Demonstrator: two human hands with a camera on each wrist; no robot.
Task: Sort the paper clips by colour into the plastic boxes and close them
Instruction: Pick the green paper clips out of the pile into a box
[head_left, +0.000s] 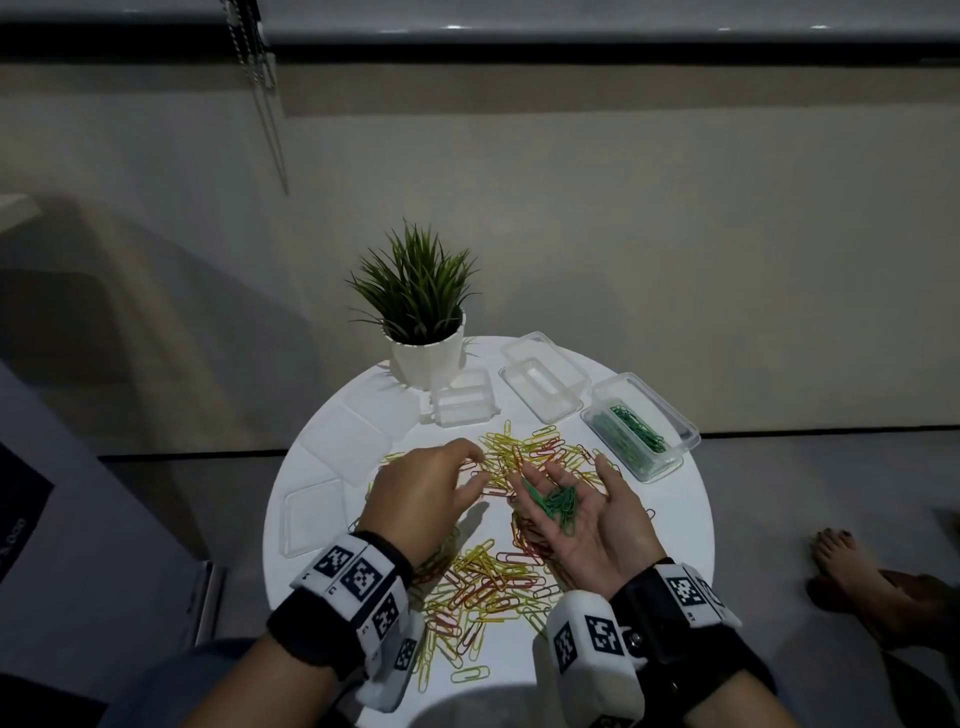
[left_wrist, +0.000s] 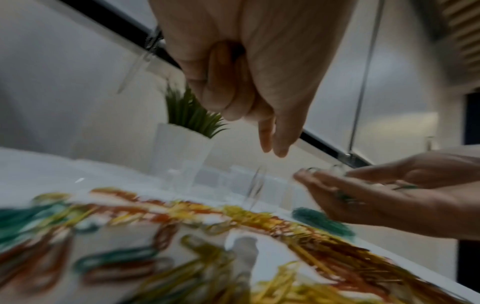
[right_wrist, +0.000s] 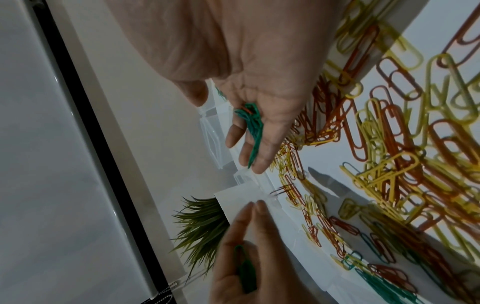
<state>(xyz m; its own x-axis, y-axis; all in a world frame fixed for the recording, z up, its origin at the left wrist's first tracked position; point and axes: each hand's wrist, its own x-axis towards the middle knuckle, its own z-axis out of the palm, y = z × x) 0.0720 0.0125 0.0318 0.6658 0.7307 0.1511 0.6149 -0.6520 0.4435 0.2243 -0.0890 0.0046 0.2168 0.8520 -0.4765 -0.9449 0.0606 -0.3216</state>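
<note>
- Nearest the camera are the two wrist bands with their black-and-white markers; just beyond them the left hand (head_left: 423, 493) hangs palm down over the heap of paper clips (head_left: 483, 577), and the right hand (head_left: 582, 512) lies palm up beside it.
- The right hand is a shallow cup, fingers loosely spread, carrying a small bundle of green clips (head_left: 556, 506) on the palm without closing round it.
- The left hand has its fingers curled under; the right wrist view shows a green clip (right_wrist: 246, 275) tucked in against its palm, with two fingers pointing down at the heap.
- Landmark: the box of green clips (head_left: 641, 434), lid off, at the right edge of the round white table (head_left: 675, 530). The right hand is near it, on the heap side. Two empty clear boxes (head_left: 543, 382) stand left of it, towards the potted plant (head_left: 423, 322); loose lids (head_left: 314, 517) lie well to the left, past the heap.
- The heap is now mostly yellow and red, with a few green ones at its near left edge.
- To do this step well, I judge: drop the left hand's clip into the cupped palm, keep that palm level, carry it over the green box and tip low so none bounce out.
- Linked clips may drag a red or yellow one along; one reddish clip seems to sit in the bundle, so check before tipping.
</note>
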